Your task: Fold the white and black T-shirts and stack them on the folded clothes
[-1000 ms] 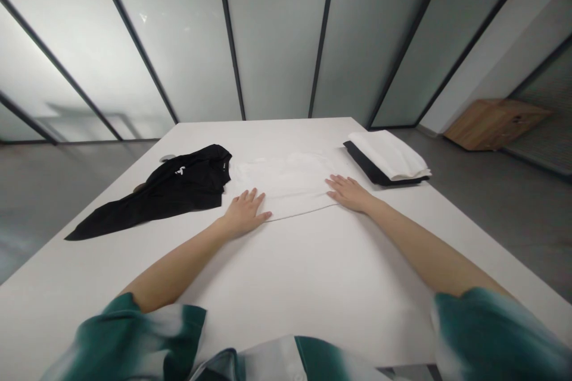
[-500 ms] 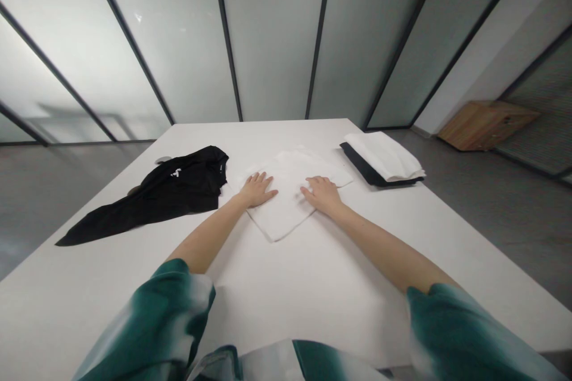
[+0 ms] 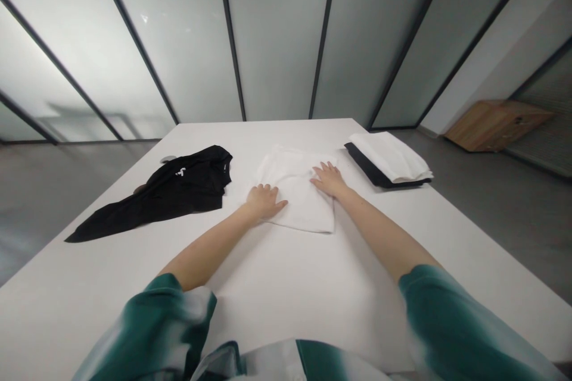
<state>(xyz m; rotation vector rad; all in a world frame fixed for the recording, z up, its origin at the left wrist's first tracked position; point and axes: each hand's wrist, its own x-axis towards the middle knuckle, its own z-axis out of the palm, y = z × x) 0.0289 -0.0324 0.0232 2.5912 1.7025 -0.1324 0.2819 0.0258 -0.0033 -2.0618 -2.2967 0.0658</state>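
Note:
A folded white cloth garment (image 3: pixel 297 205) lies flat on the white table in front of me, its near edge running almost level. My left hand (image 3: pixel 264 201) rests on its left front part, palm down, thumb stretched to the right. On the right side of the cloth, my right hand (image 3: pixel 329 179) lies flat with its fingers spread. Neither hand grips the fabric. What exact kind of garment the white cloth is, I cannot make out.
A black T-shirt (image 3: pixel 192 184) with a small white print lies at the left. At the right, a folded white garment (image 3: pixel 391 156) sits on a folded black one (image 3: pixel 367 168). Beyond the white table (image 3: pixel 286 286) stand frosted glass panels and a wooden cabinet (image 3: pixel 496 124).
The white cloth has turned on the table, so its front corner has given way to a level edge. My left hand has come slightly nearer; my right hand has moved a little away and right.

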